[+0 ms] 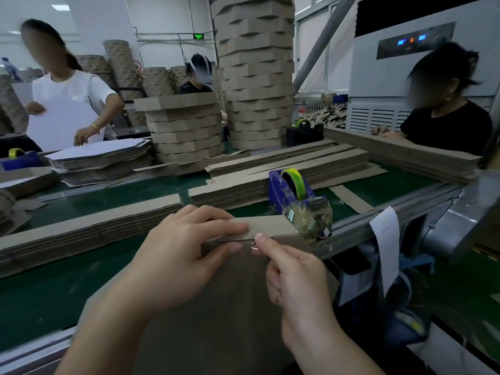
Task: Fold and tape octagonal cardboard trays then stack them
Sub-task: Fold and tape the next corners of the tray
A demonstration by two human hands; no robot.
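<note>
the cardboard (270,226) seam is pressed by the straight-fingered left hand (184,247) at the near edge of the belt (67,280); tape (254,248) is pinched in the right hand (295,280). should pressure be eased, a gaping joint could get taped.

The room is lit evenly and coolly by a ceiling panel (61,7) at upper left, and pale light is admitted through windows (313,55) at upper right. Shadows are kept soft, though the lower right corner is left dim. A small glint is caught on the clear tape (254,248). Straight lines are bowed toward the edges, and the background is softened by blur
</note>
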